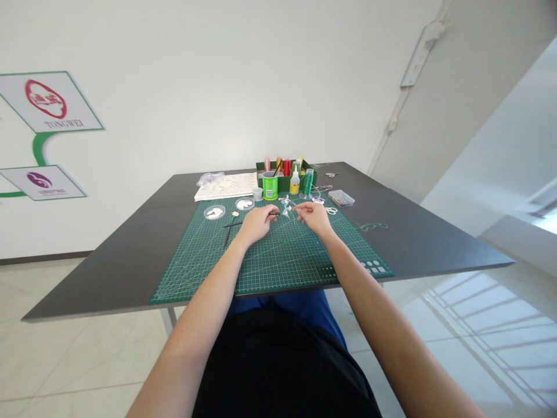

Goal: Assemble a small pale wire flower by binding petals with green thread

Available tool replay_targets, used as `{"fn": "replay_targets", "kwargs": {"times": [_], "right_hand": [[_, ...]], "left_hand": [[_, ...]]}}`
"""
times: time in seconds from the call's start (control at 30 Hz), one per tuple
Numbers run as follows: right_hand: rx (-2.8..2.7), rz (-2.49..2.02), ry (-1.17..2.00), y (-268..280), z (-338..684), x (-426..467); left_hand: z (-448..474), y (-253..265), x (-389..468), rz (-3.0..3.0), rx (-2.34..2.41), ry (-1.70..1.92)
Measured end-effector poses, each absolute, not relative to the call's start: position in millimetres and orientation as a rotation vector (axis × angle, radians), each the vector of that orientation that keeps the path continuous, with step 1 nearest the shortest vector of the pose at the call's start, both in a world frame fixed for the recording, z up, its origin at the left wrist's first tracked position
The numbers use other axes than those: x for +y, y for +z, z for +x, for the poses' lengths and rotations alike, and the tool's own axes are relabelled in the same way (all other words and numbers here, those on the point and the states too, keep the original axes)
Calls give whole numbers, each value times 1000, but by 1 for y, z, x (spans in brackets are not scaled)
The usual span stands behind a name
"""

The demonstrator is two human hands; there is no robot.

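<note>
Item one: slim dark tool [232,224], straight, nearly level, gripped in the left hand [259,222], ends toward nine and three o'clock. Item two: small flower-like piece [286,212], pale blue and cream, thin green strands trailing toward five; sits by the tool's three-o'clock end. Contact with right hand [314,217] unclear.
</note>
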State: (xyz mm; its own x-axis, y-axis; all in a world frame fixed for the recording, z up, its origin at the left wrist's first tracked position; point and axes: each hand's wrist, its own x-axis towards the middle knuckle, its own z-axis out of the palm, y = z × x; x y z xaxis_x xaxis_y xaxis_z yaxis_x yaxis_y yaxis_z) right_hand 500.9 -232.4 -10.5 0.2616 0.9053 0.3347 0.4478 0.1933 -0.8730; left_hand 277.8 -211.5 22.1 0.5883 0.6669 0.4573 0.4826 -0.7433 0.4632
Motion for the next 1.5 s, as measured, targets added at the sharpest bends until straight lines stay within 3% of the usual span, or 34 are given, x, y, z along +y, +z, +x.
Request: {"fn": "replay_targets", "kwargs": {"times": [0.4,0.6,0.8,0.93,1.5], "right_hand": [[-1365,-1445,569,-8,498,-236],[-1401,-1432,412,1,505,-241],[-1424,-1388,988,-5,515,-243],[-1334,-1298,1162,-17,518,-242],[-1366,-1171,1178,-25,530,-236]], "left_hand": [[278,24,-212,2565,1002,880],[277,22,-206,2563,1064,886],[278,21,-205,2590,1082,869],[276,20,-208,2596,1121,776],[278,14,-196,2274,956,938]]}}
